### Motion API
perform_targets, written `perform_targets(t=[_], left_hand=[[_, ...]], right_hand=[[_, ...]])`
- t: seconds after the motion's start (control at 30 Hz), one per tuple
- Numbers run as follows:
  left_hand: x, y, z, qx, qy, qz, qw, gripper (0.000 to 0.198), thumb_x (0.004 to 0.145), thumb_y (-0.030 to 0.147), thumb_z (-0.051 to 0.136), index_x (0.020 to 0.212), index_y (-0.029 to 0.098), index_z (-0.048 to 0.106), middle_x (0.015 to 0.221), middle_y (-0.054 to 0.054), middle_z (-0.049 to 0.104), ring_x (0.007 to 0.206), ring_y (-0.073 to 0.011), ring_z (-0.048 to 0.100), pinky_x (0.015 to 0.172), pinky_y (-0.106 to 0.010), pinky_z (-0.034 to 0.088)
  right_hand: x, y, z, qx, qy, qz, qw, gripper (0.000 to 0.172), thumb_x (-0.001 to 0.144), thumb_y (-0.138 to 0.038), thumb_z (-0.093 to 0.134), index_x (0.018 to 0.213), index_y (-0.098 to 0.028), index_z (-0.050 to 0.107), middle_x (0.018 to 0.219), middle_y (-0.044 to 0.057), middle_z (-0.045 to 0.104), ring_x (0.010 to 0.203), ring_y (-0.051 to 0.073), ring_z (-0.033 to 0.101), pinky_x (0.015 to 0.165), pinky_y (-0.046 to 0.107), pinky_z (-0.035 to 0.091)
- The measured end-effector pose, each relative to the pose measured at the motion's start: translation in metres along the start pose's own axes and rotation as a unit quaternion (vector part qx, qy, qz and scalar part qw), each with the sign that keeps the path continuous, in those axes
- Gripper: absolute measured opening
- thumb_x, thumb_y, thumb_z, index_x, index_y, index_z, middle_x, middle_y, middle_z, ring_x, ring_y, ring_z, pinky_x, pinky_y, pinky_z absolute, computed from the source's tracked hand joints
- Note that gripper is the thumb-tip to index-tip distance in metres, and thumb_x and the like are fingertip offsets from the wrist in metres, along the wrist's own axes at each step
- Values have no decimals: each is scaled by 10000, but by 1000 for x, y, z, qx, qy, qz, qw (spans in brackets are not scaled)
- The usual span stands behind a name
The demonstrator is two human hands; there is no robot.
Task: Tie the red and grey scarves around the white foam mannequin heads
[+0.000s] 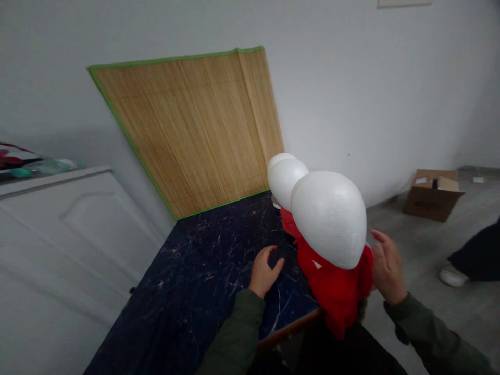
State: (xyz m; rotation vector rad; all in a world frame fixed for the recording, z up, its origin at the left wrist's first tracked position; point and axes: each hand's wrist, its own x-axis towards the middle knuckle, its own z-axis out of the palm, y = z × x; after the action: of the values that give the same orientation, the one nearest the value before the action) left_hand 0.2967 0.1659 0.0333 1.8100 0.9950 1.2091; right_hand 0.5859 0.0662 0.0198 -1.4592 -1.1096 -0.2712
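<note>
The nearest of several white foam heads (330, 216) stands at the table's right edge with a red scarf (338, 297) around its base. My left hand (264, 271) is just above the dark tabletop, left of the scarf. Its thumb and fingers are apart and nothing is between them. On the other side, my right hand (388, 268) is raised beside the scarf, fingers loosely bent and apart. I see nothing held in it, though whether it touches the cloth is unclear. Behind the nearest head is a second white foam head (287, 179), with red cloth below it.
The table (187, 281) has a dark blue marbled top. A bamboo mat (195, 130) with green edging leans on the wall behind it. To the left is a white cabinet (78, 219). A cardboard box (429, 200) and another person's shoe (453, 277) are on the floor at right.
</note>
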Motion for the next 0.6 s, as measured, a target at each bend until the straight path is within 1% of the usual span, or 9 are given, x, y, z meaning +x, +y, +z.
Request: perform_targets(t=[0.07,0.13,0.27,0.33,0.4,0.43,0.47,0.53,0.6], left_hand=[[-3,9,27,8,-49,43,998,529,627,320,677,1127,202,552,1172,-113,525,1116,-296,418,1006,-421,235],[-4,15,50,15,-100,75,992,684,630,330,675,1255,193,435,1290,-127,433,1193,-307,348,1030,-437,192],[0,22,72,41,-167,113,979,854,627,374,674,1349,166,269,1383,-148,303,1265,-323,245,1048,-462,164],[-7,27,67,44,-154,109,981,848,626,378,674,1344,152,282,1388,-152,293,1273,-338,224,1051,-488,152],[-29,31,51,23,-86,80,993,707,672,356,631,1309,209,362,1372,-105,340,1262,-333,253,1053,-498,165],[-48,32,40,7,-43,63,997,610,708,337,594,1281,251,405,1353,-74,376,1248,-324,285,1049,-504,184],[-70,33,28,-8,6,28,1000,489,726,337,569,1205,347,478,1307,-12,437,1223,-301,335,1024,-477,269],[-120,32,4,-25,28,-24,999,367,703,366,601,1059,443,553,1200,23,524,1140,-272,430,860,-432,452],[-168,31,-15,-24,32,-45,998,308,719,388,598,1023,415,553,1153,-16,530,1063,-237,476,745,-374,495]], right_hand=[[10,0,13,9,-78,-31,996,376,849,-315,272,1077,-118,498,1068,149,533,1024,238,474,905,451,367],[6,1,24,33,-140,-52,988,370,844,-277,266,1084,-125,503,1067,141,547,1027,229,485,907,429,379],[-13,7,37,36,-142,-54,988,386,815,-242,279,1131,-144,479,1097,125,541,1062,231,470,943,443,348],[-16,8,37,48,-132,-52,989,366,810,-256,292,1090,-142,499,1068,125,553,1033,232,485,919,442,370],[-15,6,34,63,-124,-45,989,340,814,-273,299,1042,-147,519,1040,123,563,999,228,503,886,426,399],[-14,5,32,68,-120,-39,990,333,820,-278,299,1034,-151,521,1041,123,562,997,227,505,883,420,402],[-13,4,30,70,-117,-30,990,330,828,-280,294,1034,-155,519,1045,123,559,1001,226,504,889,417,398],[-13,4,26,74,-115,-5,991,331,847,-289,283,1053,-163,510,1057,118,552,1008,221,500,901,412,389],[-15,7,22,74,-111,22,991,339,861,-314,283,1081,-171,498,1078,108,544,1010,217,496,912,411,376]])
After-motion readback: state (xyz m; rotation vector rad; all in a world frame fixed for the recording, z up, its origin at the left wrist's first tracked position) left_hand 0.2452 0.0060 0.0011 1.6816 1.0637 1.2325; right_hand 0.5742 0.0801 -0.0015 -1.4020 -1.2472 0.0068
